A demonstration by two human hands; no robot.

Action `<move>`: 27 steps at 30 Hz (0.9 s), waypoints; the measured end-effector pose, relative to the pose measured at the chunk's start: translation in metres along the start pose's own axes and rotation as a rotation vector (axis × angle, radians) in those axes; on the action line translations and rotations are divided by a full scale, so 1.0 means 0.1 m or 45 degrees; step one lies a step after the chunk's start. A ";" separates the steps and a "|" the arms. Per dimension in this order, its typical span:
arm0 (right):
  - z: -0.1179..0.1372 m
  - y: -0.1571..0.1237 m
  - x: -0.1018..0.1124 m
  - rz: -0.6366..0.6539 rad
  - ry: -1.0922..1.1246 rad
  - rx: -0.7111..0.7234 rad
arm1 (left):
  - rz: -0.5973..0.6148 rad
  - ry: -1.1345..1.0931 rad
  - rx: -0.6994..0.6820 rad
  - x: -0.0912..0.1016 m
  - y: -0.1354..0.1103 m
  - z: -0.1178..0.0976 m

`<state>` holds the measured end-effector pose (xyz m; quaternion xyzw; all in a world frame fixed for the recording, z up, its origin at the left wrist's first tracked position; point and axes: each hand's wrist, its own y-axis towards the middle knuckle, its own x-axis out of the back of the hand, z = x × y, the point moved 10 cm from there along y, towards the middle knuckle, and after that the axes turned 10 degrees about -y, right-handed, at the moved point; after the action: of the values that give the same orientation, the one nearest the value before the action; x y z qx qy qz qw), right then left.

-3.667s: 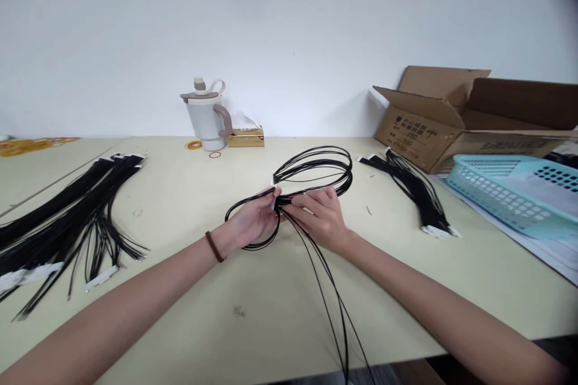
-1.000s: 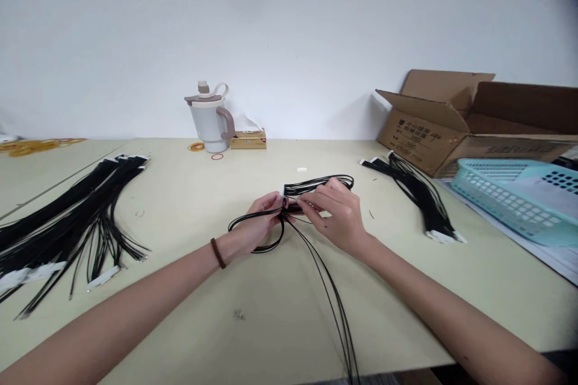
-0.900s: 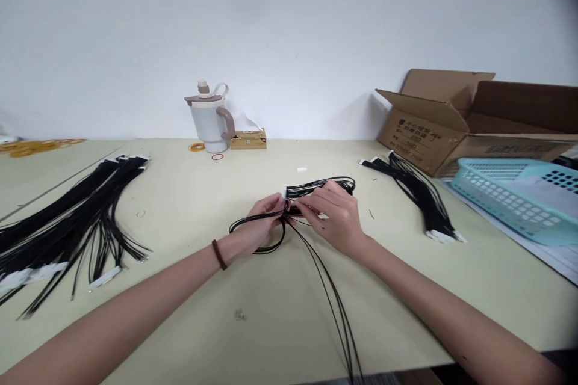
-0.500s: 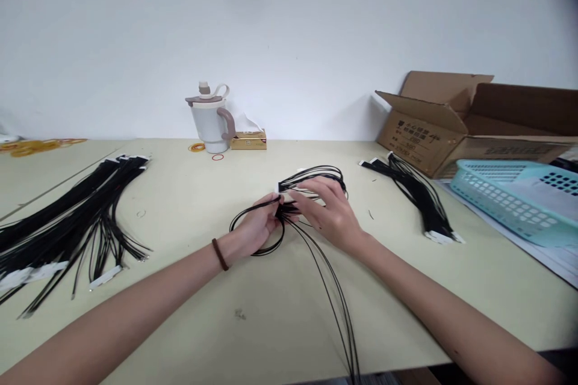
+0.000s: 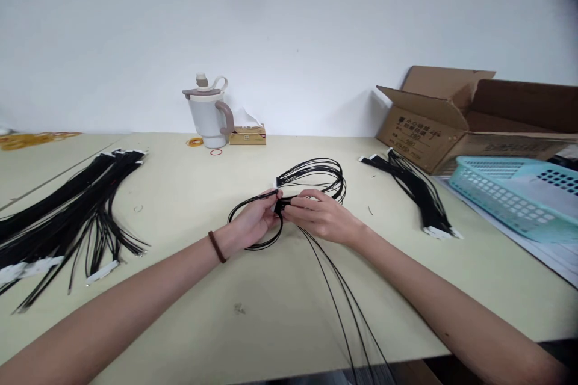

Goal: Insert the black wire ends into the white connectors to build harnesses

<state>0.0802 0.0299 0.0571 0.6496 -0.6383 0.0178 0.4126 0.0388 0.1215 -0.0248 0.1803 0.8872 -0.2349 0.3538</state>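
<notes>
In the middle of the table, both hands are closed on a black wire harness (image 5: 333,171) with a white connector (image 5: 276,183) at one end. My left hand (image 5: 255,216) pinches it near that connector, and a loop of wire curls around the fingers. Pressed against the bundle just to the right, my right hand (image 5: 323,215) has its fingertips on the gathered wires. Part of the bundle arches in a wide loop behind the right hand. Several loose wires trail down past the table's front edge. The fingers hide the exact place where the wires are gripped.
Black wire harnesses (image 5: 67,210) lie in a pile at left; a smaller bundle (image 5: 413,192) lies at right. A tumbler (image 5: 205,114), a tissue box (image 5: 247,135) and rubber bands (image 5: 36,140) stand or lie at the back. A cardboard box (image 5: 419,135) and a turquoise basket (image 5: 501,204) occupy the right.
My right hand has come down from above the wires, and its spread fingers have closed on the bundle beside the left hand. The trailing wires have swung to the right.
</notes>
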 end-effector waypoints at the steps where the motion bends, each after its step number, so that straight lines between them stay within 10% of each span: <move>1: 0.01 0.00 0.00 -0.004 -0.024 0.017 | -0.005 0.002 0.005 0.00 -0.01 0.00; 19: 0.00 -0.03 0.01 -0.108 0.068 -0.012 | 0.039 -0.005 0.014 -0.01 0.00 0.03; 27: -0.51 -0.11 -0.03 -0.174 0.970 -0.825 | 0.102 0.013 -0.058 -0.08 0.01 -0.03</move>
<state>0.1144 0.0591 0.0835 0.4759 -0.3710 0.0276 0.7970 0.0430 0.1228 -0.0175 0.2089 0.8861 -0.1993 0.3626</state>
